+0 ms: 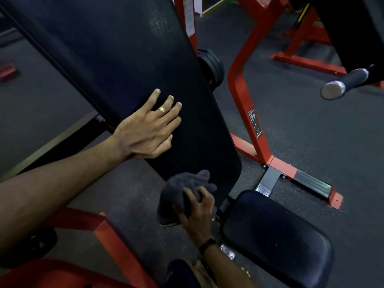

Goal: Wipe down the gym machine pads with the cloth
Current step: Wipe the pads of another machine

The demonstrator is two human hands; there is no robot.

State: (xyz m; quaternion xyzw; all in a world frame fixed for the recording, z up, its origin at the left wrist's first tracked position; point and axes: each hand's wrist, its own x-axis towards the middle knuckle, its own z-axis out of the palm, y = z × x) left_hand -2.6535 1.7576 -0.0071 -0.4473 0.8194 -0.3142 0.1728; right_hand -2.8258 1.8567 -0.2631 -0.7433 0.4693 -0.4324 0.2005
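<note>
Bracing flat, fingers spread, the left hand (pixel 148 132) rests on the back pad (pixel 128 65) (top cut off), while right hand (pixel 196 213) fingers bunch the dark cloth (pixel 180 188) against its lower edge, beside the seat pad (pixel 276 235).

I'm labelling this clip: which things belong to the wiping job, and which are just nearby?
Job: grey cloth in right hand; back pad, left hand on it; seat pad.
Nearby: red frame; weight plates; handle.
</note>
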